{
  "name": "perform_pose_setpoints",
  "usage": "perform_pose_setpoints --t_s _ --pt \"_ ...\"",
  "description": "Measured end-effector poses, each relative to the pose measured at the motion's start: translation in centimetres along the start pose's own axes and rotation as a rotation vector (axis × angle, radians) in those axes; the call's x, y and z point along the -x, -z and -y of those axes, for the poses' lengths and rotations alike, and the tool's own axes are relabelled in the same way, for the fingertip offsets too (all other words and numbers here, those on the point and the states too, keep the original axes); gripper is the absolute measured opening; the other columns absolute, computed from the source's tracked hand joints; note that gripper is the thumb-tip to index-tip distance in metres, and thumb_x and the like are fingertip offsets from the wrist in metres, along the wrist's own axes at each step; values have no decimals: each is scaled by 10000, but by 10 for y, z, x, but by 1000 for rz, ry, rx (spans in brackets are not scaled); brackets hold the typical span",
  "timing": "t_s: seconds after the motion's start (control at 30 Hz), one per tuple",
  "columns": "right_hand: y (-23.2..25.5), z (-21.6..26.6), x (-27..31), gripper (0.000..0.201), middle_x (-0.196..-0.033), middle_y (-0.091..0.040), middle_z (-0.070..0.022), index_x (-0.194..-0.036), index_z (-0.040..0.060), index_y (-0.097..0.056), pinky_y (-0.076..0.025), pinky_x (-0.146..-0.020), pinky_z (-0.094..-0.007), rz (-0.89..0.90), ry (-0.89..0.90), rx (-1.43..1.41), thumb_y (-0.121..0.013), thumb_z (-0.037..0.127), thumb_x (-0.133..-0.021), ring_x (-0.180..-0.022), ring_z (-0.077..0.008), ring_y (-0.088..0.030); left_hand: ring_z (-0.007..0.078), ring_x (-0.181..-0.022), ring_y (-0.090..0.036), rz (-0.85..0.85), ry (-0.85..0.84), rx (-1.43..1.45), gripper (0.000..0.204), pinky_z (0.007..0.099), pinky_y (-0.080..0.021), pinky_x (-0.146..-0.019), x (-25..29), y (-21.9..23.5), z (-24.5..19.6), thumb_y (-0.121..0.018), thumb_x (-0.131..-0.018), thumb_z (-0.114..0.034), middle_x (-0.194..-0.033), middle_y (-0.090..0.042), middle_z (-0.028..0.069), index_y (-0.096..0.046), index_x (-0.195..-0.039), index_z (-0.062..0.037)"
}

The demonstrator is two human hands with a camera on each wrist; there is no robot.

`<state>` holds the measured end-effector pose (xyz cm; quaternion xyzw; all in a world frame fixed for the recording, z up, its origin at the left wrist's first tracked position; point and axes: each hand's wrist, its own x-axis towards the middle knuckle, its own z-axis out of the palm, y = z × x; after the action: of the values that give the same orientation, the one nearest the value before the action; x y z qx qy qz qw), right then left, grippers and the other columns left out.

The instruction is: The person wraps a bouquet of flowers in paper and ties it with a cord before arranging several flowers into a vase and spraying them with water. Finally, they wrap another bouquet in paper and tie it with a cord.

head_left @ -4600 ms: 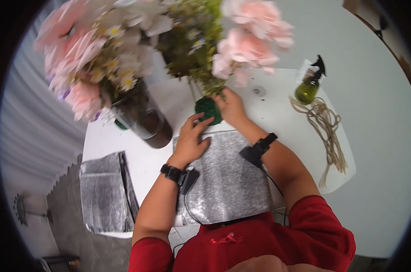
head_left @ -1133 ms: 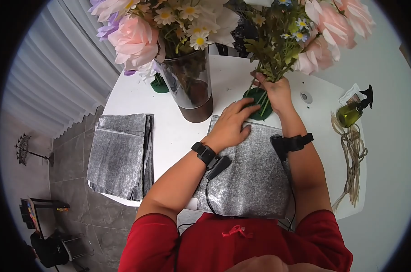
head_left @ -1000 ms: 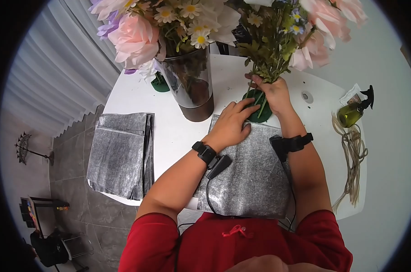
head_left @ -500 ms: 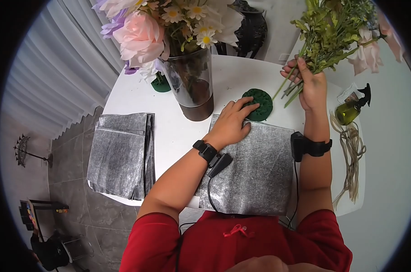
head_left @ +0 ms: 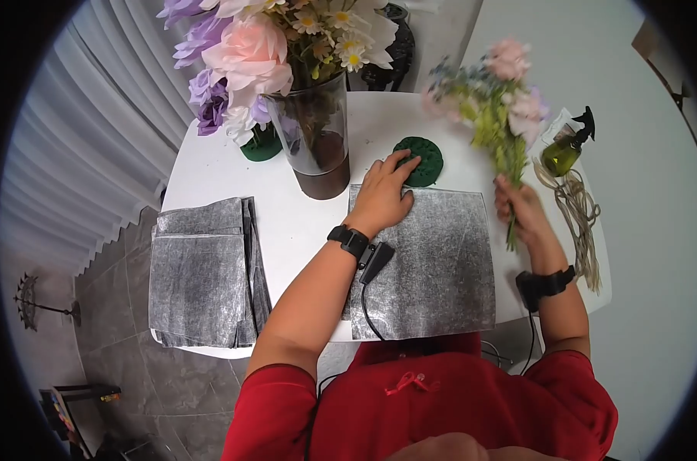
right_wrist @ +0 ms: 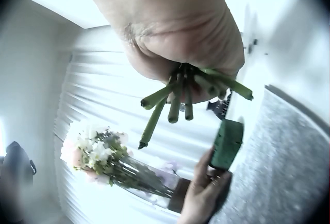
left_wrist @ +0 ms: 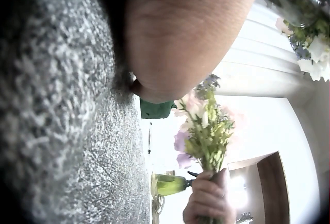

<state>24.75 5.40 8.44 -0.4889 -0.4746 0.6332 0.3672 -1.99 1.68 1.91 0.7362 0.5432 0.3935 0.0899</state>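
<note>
My left hand [head_left: 382, 198] rests its straight fingers on a round block of dark green floral foam [head_left: 427, 163], its thumb over the grey speckled sheet [head_left: 433, 269]. Holes dot the foam's top. To the right, my right hand [head_left: 522, 209] grips the stems of a bunch of flowers [head_left: 505, 138], pink and pale purple blooms with green leaves, blurred in the head view. Cut stem ends [right_wrist: 175, 103] poke out below that hand in the right wrist view. The bunch is held up, apart from the foam.
A clear vase [head_left: 317, 123] with a brown base holds a large bouquet at the back left; another green foam block [head_left: 262, 146] stands behind it. Folded grey sheets [head_left: 198, 276] lie left. A green spray bottle [head_left: 563, 154] and tan raffia strands [head_left: 579, 207] lie right.
The flower stems were over the foam; my right hand has drawn the bunch off it, right and back towards my body, and turned it. My left hand stays on the foam.
</note>
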Motion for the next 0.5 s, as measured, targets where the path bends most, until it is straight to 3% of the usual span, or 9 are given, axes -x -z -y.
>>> perform_pose_setpoints --t_s 0.13,0.23,0.37,0.5 --pt "2 -36 11 193 -659 -488 20 -842 110 -496 -362 -442 -227 87 -186 98 -647 228 -870 -541 -87 -469 313 -1069 -471 22 6 8 598 398 -385 -977 1 1 0 -597 -704 -72 -1343 -430 92 -494 -1292 -111" --pt "7 -32 9 174 -675 -504 13 -864 101 -495 -355 -431 -219 15 -163 195 -642 195 -872 -539 -84 -476 332 -1110 -459 43 10 5 613 400 -381 -979 2 2 1 -609 -709 -95 -1359 -415 115 -484 -1309 -115" --pt "21 -3 4 177 -681 -444 37 -868 94 -466 -313 -419 -198 -36 -22 161 -596 208 -907 -508 -38 -377 332 -1114 -458 38 11 5 616 402 -378 -984 1 2 1 -611 -705 -98 -1363 -414 112 -485 -1308 -111" --pt "54 -2 -9 187 -684 -457 34 -871 89 -468 -327 -418 -205 -58 -4 203 -605 212 -903 -513 -44 -394 330 -1116 -457 47 23 6 616 400 -376 -987 0 2 1 -612 -705 -98 -1363 -414 107 -484 -1308 -111"
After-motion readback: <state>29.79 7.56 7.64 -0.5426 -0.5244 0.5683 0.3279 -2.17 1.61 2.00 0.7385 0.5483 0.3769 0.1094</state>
